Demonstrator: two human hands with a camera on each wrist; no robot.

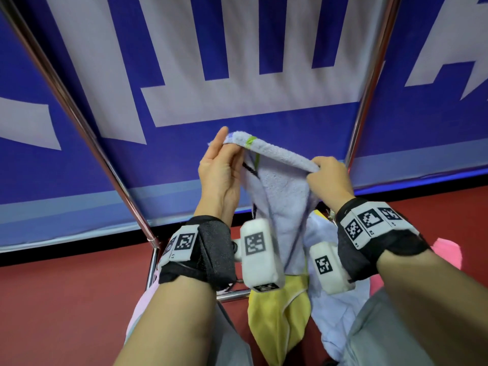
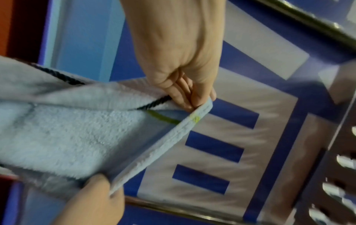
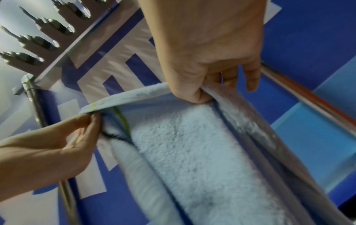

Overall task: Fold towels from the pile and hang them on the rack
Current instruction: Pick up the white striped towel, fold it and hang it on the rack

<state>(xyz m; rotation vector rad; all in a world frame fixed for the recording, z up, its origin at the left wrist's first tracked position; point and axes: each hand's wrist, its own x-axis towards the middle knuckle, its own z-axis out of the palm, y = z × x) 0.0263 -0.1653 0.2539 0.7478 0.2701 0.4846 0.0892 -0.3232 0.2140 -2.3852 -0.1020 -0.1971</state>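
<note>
A pale lavender towel (image 1: 280, 186) with a green and a dark stripe hangs between both hands in front of a metal rack. My left hand (image 1: 224, 143) pinches its upper left corner between thumb and fingers (image 2: 192, 102). My right hand (image 1: 320, 170) grips the top edge further right, fingers curled over the hem (image 3: 194, 94). The edge runs taut between them (image 2: 163, 146) and the rest drops down loosely (image 3: 192, 159). Below lie pile towels: a yellow one (image 1: 277, 313), another lavender one (image 1: 335, 307), pink ones (image 1: 449, 252).
Two chrome rack poles slant up at the left (image 1: 79, 122) and right (image 1: 369, 83), joined by a low bar (image 1: 232, 295). A blue and white banner (image 1: 237, 62) stands right behind them. The floor (image 1: 66, 299) is red.
</note>
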